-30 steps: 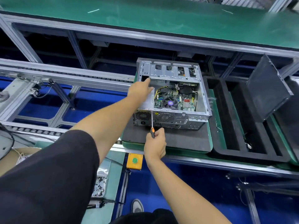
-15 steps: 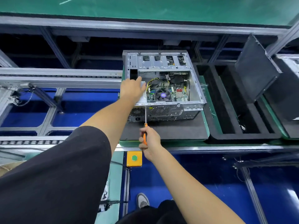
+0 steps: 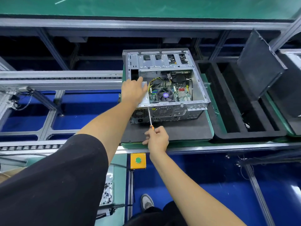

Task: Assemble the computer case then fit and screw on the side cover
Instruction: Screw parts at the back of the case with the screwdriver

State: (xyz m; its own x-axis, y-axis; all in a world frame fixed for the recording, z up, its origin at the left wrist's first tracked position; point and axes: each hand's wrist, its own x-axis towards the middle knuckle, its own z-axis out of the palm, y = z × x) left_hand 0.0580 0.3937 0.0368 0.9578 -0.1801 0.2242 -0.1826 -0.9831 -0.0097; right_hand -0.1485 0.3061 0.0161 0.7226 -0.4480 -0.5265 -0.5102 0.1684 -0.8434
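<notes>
- The computer case [image 3: 164, 88] lies on its side with the open face up, a boxy shell of bare grey sheet metal with punched slots along its far drive bays.
- Inside it I see a green circuit board, a round black fan with a purple hub, and a bundle of yellow and black wires.
- The rear panel facing me has two round perforated grilles.
- The case sits on a flat, matte black foam pad [image 3: 179, 129], which rests on a green-edged tray.
- At 3 o'clock from the case is a deep black foam tray [image 3: 244, 128] with long slots, and a dark flat panel [image 3: 259, 66] stands tilted at its far side.
- My left hand [image 3: 133, 92] lies on the case's near-left top edge, fingers nearly straight and together, pressing flat on a pale metal part.
- My right hand [image 3: 157, 139] has its fingers curled round the orange handle of a screwdriver [image 3: 150, 117].
- Its thin steel shaft points toward 12 o'clock, the tip at the case's rear top rim.
- At 6 o'clock from the pad sits a yellow box with a green button [image 3: 138, 160].
</notes>
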